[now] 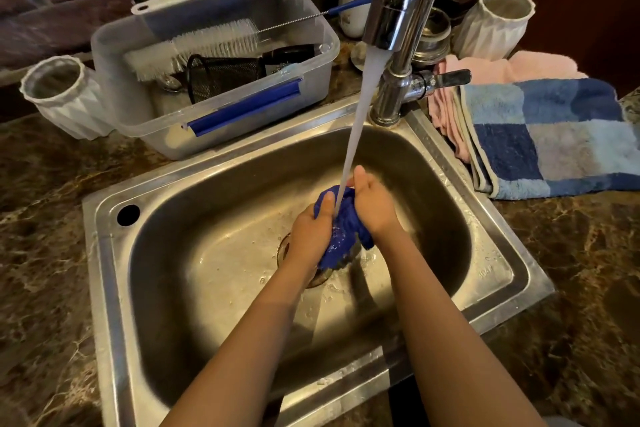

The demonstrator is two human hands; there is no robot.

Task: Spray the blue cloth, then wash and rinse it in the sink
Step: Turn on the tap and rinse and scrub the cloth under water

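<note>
Frame centre: cloth [341, 229] bunched upright between left hand [311, 232] and right hand [372, 208], both curled tight round it. Struck on top by stream [353, 135]. Neither hand nearer. Rinsing judged underway.

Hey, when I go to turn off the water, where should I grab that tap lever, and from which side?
Probably grip the tap lever by its free dark end, which sticks out rightward from the faucet base. Come from the right with the right hand, above the folded towels; the water stream blocks the left side.
</note>
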